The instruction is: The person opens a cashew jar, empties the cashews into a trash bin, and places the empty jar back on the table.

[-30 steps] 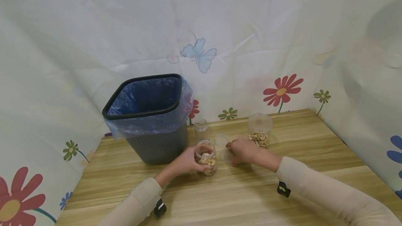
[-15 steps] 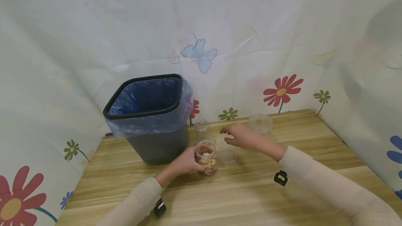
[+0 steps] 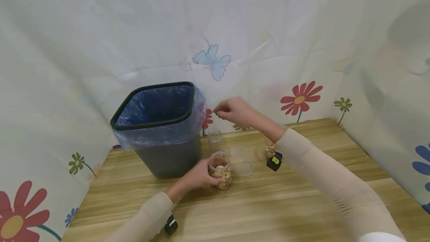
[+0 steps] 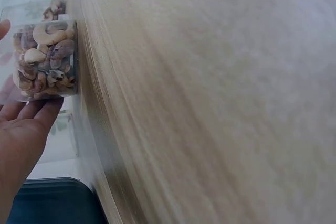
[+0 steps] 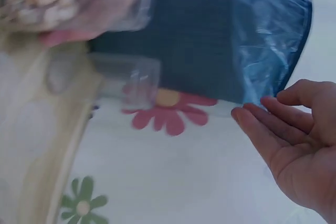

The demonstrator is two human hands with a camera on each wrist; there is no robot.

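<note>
My left hand grips a clear plastic jar around its side. The jar stands upright and lidless on the table, part filled with cashews, and darker nuts show among them in the left wrist view. In that view, my left hand's fingers lie along the jar's wall. Raised above the table, my right hand is to the right of the trash bin's rim. Its fingers are loosely bent, and nothing shows between them in the right wrist view. Two clear round lids lie beside the held jar.
A dark trash bin with a blue liner stands at the left. Behind the held jar is an empty clear jar. Another jar of nuts is partly hidden by my right arm. A flower-printed curtain encloses the table.
My right hand has left the lids near the held jar, rising and moving left toward the bin. The near lid is uncovered. My left hand keeps its grip on the jar.
</note>
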